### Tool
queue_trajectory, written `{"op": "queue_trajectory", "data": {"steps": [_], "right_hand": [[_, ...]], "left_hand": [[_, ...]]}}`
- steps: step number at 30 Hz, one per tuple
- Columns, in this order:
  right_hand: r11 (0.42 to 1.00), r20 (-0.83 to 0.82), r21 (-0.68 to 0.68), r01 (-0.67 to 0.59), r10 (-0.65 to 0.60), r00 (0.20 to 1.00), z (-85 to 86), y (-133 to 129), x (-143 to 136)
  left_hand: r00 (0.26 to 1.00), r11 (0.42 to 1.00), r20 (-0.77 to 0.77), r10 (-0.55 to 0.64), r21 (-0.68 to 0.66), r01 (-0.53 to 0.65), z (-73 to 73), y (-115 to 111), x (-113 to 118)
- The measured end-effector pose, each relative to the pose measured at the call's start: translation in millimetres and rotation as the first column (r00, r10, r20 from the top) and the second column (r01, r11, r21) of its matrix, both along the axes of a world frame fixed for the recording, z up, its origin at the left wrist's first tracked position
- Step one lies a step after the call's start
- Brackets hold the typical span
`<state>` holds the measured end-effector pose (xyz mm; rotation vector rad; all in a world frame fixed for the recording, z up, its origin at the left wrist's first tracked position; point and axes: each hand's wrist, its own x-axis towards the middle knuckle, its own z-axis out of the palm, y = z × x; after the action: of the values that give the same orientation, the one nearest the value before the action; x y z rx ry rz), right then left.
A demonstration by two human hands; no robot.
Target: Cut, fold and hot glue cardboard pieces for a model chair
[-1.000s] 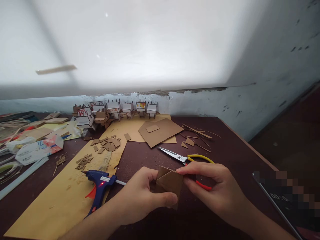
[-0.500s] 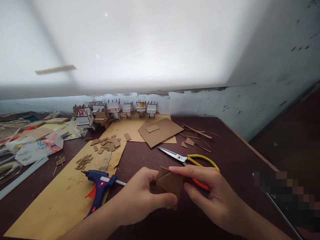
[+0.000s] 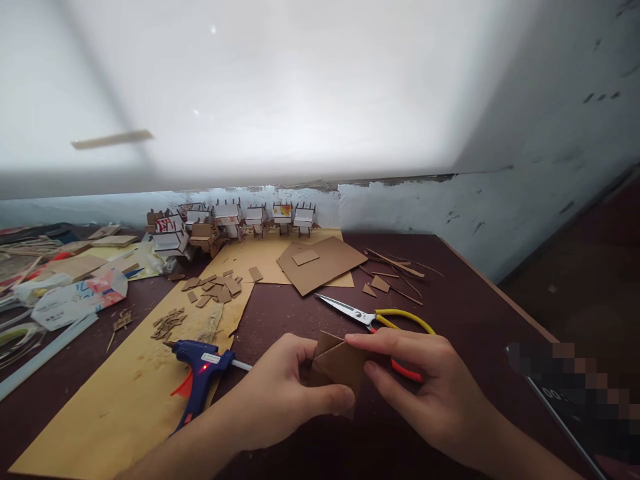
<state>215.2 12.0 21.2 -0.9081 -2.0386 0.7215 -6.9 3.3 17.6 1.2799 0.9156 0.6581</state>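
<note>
Head view, lower centre: the left hand (image 3: 295,387) clasps the cardboard (image 3: 341,365); the right hand (image 3: 435,380) touches its upper right edge, though whether it pinches is unclear. The step looks like adjusting layers, so the next move calls for steady left support and light right fingertips.

Locate the glue gun (image 3: 197,373) partly on the paper (image 3: 90,427), left of the scissors (image 3: 353,310). Note the models (image 3: 257,217) behind both, before the wall (image 3: 400,207). Find the cardboard sheet (image 3: 335,267) behind the scissors, left of the strips (image 3: 400,265).
</note>
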Motion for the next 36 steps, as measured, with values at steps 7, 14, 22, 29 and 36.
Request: {"op": "queue_trajectory", "data": {"steps": [7, 14, 22, 29, 36], "right_hand": [[1.0, -0.015, -0.013, 0.005, -0.005, 1.0, -0.1, 0.9, 0.6], [0.998, 0.018, -0.059, -0.007, 0.008, 1.0, 1.4, -0.2, -0.5], [0.997, 0.024, -0.069, -0.023, 0.025, 0.999, -0.9, 1.8, -2.1], [0.997, 0.027, -0.072, 0.004, -0.002, 1.0, -1.7, 2.7, -2.1], [0.981, 0.168, -0.185, 0.053, -0.022, 0.986, -5.3, 5.9, -6.4]], "left_hand": [[1.0, 1.0, -0.007, -0.006, 0.014, 0.006, 0.4, 1.4, -0.2], [0.998, 0.995, -0.055, 0.0, 0.097, 0.005, 3.0, 1.5, 2.5], [0.998, 0.992, -0.065, -0.006, 0.127, 0.015, 2.8, -1.6, 4.2], [0.993, 0.986, -0.114, 0.001, 0.164, 0.017, 5.3, -0.5, 3.3], [0.903, 0.926, -0.422, 0.083, 0.367, 0.086, 5.1, 1.5, 0.0]]}}
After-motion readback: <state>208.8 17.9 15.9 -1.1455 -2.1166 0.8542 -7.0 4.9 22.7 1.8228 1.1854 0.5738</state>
